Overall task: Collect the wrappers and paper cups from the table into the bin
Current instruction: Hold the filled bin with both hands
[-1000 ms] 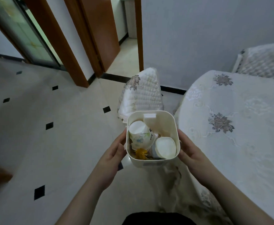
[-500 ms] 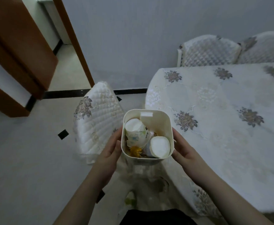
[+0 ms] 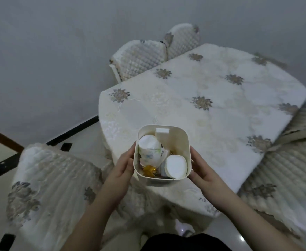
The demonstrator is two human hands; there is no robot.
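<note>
The table (image 3: 212, 109) in front of me is covered with a quilted cloth, and I see no cup or wrapper on the part of it that shows. I hold the bin (image 3: 182, 142) above its near corner, between my two hands. I judge the bin to be light, because it is thin plastic and carries only paper things, and its walls are stiff enough that they do not bend under my palms. The sides look smooth, so it can slip if I press too softly; the best hold is on the two opposite walls, just under the rim, as I have it. My left hand (image 3: 120, 168) lies flat against the left wall, fingers straight and pointing up toward the rim. My right hand (image 3: 202, 171) presses the right wall in the same way, fingers straight, thumb near the rim. Neither hand curls around anything; both forearms come up from below and meet at the bin. Inside, two paper cups (image 3: 150, 151) lie tilted, soft and easy to crush, one of them (image 3: 175, 166) with its white bottom toward me. Between them sits a golden wrapper (image 3: 149, 170), very light and crumpled.
</note>
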